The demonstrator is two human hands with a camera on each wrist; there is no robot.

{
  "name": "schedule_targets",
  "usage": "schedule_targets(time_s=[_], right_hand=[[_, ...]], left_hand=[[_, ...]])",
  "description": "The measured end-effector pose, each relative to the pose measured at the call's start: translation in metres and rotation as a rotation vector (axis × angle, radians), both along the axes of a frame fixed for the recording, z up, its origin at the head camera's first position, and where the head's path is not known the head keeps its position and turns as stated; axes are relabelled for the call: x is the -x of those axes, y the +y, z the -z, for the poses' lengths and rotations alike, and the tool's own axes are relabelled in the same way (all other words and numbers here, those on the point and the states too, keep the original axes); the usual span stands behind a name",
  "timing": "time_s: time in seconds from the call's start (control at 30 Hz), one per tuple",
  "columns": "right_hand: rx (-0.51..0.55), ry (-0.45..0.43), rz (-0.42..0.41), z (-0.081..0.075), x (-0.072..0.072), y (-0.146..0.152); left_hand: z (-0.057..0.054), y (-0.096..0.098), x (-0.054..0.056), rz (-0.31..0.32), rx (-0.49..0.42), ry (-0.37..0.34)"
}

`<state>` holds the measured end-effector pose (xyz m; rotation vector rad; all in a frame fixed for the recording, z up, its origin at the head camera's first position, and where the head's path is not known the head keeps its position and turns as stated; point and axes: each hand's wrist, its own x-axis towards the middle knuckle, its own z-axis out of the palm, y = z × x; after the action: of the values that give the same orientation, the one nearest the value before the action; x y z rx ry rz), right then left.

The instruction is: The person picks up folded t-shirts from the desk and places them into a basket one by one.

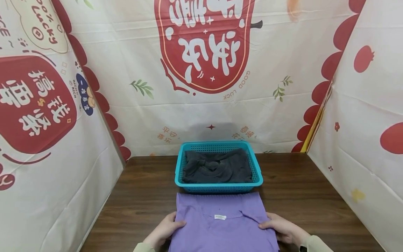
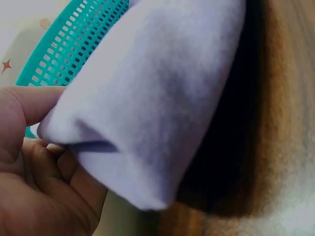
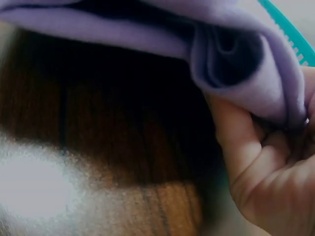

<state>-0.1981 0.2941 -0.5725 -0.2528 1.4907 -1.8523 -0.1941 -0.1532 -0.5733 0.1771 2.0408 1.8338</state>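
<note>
A folded purple shirt [image 1: 220, 227] with a white neck label spans the space between both hands at the front of the table. My left hand [image 1: 167, 227] grips its left side, thumb on top and fingers underneath. On the opposite side my right hand [image 1: 281, 225] holds the shirt the same way. In the left wrist view the purple cloth [image 2: 152, 98] is raised over the wood, its folded corner hanging down. Rolled layers of the purple cloth [image 3: 246, 69] show above the fingers in the right wrist view.
Just beyond the shirt stands a turquoise plastic basket [image 1: 218, 189] with dark folded cloth [image 1: 217, 168] inside. Brown wooden table [image 1: 141, 196] extends to either side. Printed white fabric hangs as a wall [image 1: 201, 115] behind and along both sides.
</note>
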Motion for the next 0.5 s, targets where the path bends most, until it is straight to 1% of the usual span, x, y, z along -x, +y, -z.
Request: schedule_targets(time_s=[0.13, 0.23, 0.33, 0.5], right_hand=[[-0.062, 0.041, 0.020, -0.010, 0.000, 0.002], [-0.084, 0.060, 0.017, -0.016, -0.002, 0.003], [-0.075, 0.074, 0.004, -0.022, -0.004, 0.004], [-0.061, 0.096, -0.003, -0.029, -0.008, 0.005]], left_hand=[[-0.011, 0.001, -0.001, 0.012, -0.020, 0.023], [-0.020, 0.002, -0.004, 0.012, -0.018, 0.045], [-0.027, 0.001, -0.006, 0.014, -0.020, 0.060], [-0.035, -0.001, -0.010, 0.032, -0.017, 0.083]])
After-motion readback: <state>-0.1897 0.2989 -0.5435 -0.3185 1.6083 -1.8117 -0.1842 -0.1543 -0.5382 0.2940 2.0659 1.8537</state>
